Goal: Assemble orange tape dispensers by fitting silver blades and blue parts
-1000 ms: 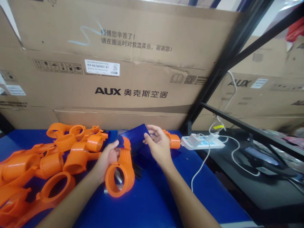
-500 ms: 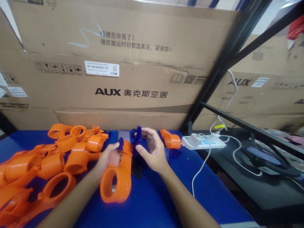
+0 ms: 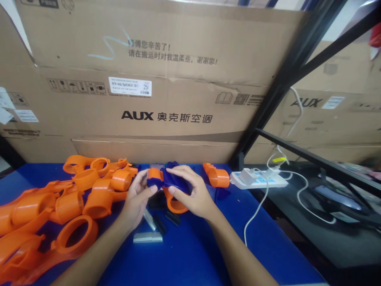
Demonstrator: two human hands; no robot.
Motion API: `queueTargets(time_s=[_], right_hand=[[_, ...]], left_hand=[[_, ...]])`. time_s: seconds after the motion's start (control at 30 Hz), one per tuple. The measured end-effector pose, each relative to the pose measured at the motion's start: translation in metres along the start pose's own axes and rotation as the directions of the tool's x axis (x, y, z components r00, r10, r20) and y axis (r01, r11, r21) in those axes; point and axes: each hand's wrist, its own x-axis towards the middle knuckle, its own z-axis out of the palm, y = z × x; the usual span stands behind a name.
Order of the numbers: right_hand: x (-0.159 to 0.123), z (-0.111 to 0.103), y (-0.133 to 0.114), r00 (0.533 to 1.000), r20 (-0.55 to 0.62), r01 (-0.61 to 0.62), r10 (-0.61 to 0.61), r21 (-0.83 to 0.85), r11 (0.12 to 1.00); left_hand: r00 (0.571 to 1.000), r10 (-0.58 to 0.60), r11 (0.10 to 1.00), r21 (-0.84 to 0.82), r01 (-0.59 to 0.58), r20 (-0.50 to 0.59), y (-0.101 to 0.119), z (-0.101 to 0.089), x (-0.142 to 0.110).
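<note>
An orange tape dispenser (image 3: pixel 177 205) is held up off the blue tabletop between my hands, its ring tilted away and partly behind my right hand. Dark blue, film-like sheet (image 3: pixel 175 182) wraps over its narrow end. My left hand (image 3: pixel 138 198) grips that end, thumb in front and fingers behind. With thumb and fingers, my right hand (image 3: pixel 193 190) holds the blue sheet along the dispenser. Below them lie silvery metal pieces (image 3: pixel 148 237) and short black strips (image 3: pixel 172 217).
Several more orange dispensers (image 3: pixel 97 202) are heaped at the left. Another dispenser (image 3: pixel 218 178) lies right of my hands, beside a white power strip (image 3: pixel 258 179) with cables. A phone (image 3: pixel 157 165) rests at the back, against large cardboard boxes (image 3: pixel 166 91). A black frame post (image 3: pixel 262 103) rises at right.
The dispenser has turned so its ring points away to the right instead of hanging toward me. My right hand has brought the blue sheet down against its end. The metal pieces are now uncovered.
</note>
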Motion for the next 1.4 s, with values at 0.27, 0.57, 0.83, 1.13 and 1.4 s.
queueTargets(time_s=[0.27,0.57,0.83,1.13,1.4], right_hand=[[0.000,0.004,0.003,0.999,-0.015,-0.028,0.028,-0.013,1.000],[0.001,0.000,-0.001,0.991,0.071,-0.107,0.112,-0.074,0.992],[-0.006,0.000,0.008,0.986,0.099,0.167,-0.136,-0.482,0.860],[-0.009,0.003,0.014,0.954,0.183,0.300,-0.238,-0.572,0.764],[-0.009,0.004,0.013,0.951,0.160,0.307,-0.264,-0.584,0.751]], left_hand=[[1.000,0.005,1.000,-0.007,-0.005,-0.016,-0.003,-0.003,0.001],[0.997,0.059,0.998,0.026,-0.061,0.049,0.006,-0.002,0.001],[0.983,0.163,0.972,0.156,-0.175,0.084,0.009,0.002,-0.002],[0.972,0.234,0.915,0.337,-0.224,0.009,0.011,0.002,0.000],[0.955,0.295,0.887,0.376,-0.269,-0.014,0.014,0.001,0.000]])
